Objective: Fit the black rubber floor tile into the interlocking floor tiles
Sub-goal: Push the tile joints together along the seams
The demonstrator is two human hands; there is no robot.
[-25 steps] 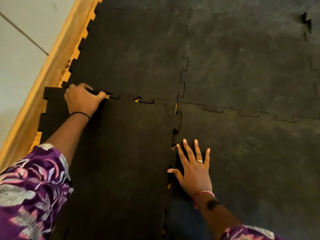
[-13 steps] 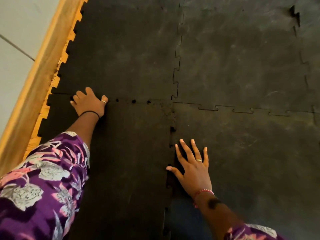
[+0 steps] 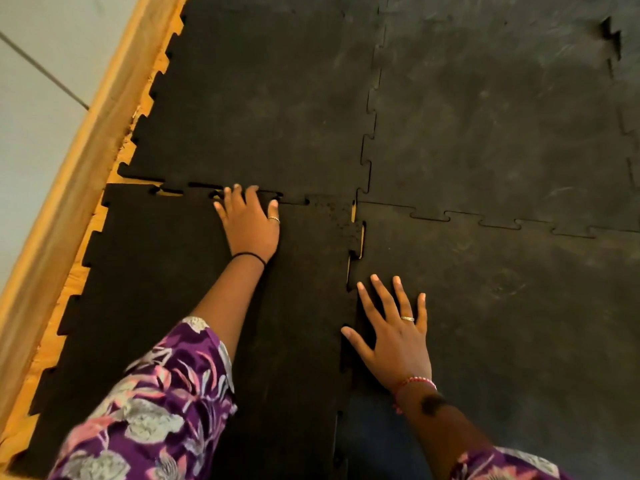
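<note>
The loose black rubber floor tile [image 3: 145,306] lies at the near left, its toothed far edge against the laid tile [image 3: 259,109] beyond it. Small orange gaps show along that seam at the left and along the right seam near the corner. My left hand [image 3: 251,225] lies flat on the tile's far edge, fingers spread over the seam teeth, holding nothing. My right hand [image 3: 393,332] rests flat with fingers spread on the neighbouring right tile [image 3: 502,323], thumb at the seam between the two tiles.
More interlocked black tiles [image 3: 485,109] cover the floor at the far right. A wooden border [image 3: 72,188] runs diagonally along the left, with orange floor showing between it and the tile teeth. Pale floor [image 3: 31,126] lies beyond it.
My left hand has slid right along the far seam, from near the tile's left corner toward the middle. My right hand has stayed flat in place.
</note>
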